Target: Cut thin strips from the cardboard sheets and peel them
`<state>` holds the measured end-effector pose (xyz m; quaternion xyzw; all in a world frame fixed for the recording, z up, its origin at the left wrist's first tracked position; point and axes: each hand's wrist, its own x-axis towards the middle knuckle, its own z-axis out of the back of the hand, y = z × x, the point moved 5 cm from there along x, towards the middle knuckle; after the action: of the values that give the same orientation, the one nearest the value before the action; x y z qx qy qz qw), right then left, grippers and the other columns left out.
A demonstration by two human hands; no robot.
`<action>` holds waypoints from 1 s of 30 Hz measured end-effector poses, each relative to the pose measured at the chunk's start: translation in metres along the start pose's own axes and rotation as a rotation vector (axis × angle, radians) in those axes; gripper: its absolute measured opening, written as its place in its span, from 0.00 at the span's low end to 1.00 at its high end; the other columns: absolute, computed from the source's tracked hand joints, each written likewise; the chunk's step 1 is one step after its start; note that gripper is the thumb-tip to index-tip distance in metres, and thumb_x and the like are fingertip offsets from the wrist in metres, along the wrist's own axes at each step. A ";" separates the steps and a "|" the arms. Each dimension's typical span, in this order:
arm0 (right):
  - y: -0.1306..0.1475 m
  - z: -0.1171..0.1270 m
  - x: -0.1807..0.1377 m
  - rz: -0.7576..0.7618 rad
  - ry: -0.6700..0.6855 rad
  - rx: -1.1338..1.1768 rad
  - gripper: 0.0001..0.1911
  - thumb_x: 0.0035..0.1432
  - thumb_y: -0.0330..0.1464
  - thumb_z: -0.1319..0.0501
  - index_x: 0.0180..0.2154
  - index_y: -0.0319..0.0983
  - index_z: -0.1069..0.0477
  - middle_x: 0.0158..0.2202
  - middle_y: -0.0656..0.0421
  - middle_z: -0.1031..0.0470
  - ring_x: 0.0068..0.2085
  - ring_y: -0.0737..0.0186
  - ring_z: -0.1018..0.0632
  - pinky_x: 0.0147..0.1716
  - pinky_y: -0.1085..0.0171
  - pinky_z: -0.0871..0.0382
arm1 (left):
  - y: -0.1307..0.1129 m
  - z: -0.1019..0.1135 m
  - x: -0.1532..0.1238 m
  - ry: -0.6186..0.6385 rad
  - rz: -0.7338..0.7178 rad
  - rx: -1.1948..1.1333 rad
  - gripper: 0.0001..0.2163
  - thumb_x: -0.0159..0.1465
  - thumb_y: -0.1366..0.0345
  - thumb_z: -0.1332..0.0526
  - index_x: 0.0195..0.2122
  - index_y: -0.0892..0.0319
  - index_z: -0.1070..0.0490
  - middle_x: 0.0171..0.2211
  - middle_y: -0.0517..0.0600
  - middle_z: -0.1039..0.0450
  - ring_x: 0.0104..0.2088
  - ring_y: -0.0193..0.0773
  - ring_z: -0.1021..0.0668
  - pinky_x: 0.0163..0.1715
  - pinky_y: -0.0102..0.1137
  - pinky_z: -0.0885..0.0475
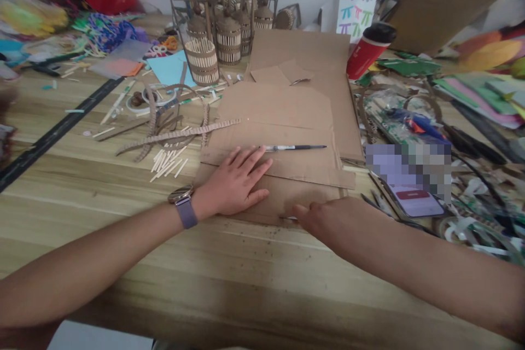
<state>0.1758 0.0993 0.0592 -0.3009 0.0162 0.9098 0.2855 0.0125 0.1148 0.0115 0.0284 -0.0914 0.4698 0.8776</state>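
Observation:
My left hand (pixel 240 183) lies flat with fingers spread, pressing on a brown cardboard sheet (pixel 303 167). A dark pen with a clear barrel (pixel 295 147) rests on the cardboard, just beyond my left fingertips. Near the sheet's front edge, my right hand (pixel 324 221) is closed around a slim blade-like tool (pixel 289 217). Only its thin, pale tip shows; my fingers hide the rest. A long narrow cardboard piece (pixel 344 178) sits across the sheet, between the pen and my right hand. Dark crumbs dot the table in front of the sheet.
Cut sticks (pixel 166 163) and corrugated cardboard strips (pixel 180 135) lie left of the sheet. Behind them stand several small stick-and-cardboard lanterns (pixel 200 63). A red cup (pixel 369 52) stands at the back right, while a phone (pixel 418 194) lies amid clutter on the right.

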 end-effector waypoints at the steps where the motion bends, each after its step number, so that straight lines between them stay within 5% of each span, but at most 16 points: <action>1: -0.001 -0.001 -0.001 0.000 -0.009 0.003 0.22 0.53 0.17 0.43 0.49 0.39 0.29 0.30 0.57 0.20 0.30 0.55 0.17 0.19 0.66 0.40 | 0.000 0.000 0.000 0.002 0.001 -0.001 0.29 0.70 0.49 0.52 0.67 0.63 0.45 0.69 0.62 0.54 0.67 0.54 0.45 0.65 0.50 0.52; 14: -0.004 0.002 -0.009 -0.031 -0.105 0.019 0.18 0.57 0.19 0.45 0.47 0.39 0.29 0.29 0.57 0.19 0.31 0.55 0.17 0.20 0.67 0.39 | -0.009 0.009 0.004 -0.050 0.003 0.015 0.25 0.70 0.55 0.48 0.65 0.62 0.42 0.69 0.63 0.54 0.68 0.57 0.48 0.65 0.56 0.54; 23: -0.001 0.003 0.000 -0.038 -0.146 -0.032 0.14 0.59 0.20 0.43 0.44 0.39 0.27 0.29 0.57 0.19 0.31 0.53 0.17 0.20 0.66 0.36 | -0.017 -0.004 0.011 0.044 -0.028 -0.021 0.27 0.71 0.52 0.51 0.67 0.61 0.46 0.70 0.60 0.54 0.69 0.53 0.48 0.65 0.54 0.51; 30: -0.004 0.003 -0.002 -0.039 -0.062 -0.025 0.18 0.55 0.17 0.43 0.44 0.39 0.27 0.29 0.57 0.19 0.30 0.55 0.17 0.20 0.68 0.38 | -0.016 -0.004 0.009 0.031 -0.030 -0.021 0.27 0.72 0.51 0.54 0.68 0.59 0.47 0.69 0.56 0.53 0.69 0.52 0.48 0.65 0.52 0.53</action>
<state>0.1777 0.1017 0.0629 -0.2763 -0.0099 0.9130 0.2999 0.0315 0.1139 0.0098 0.0131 -0.0825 0.4560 0.8860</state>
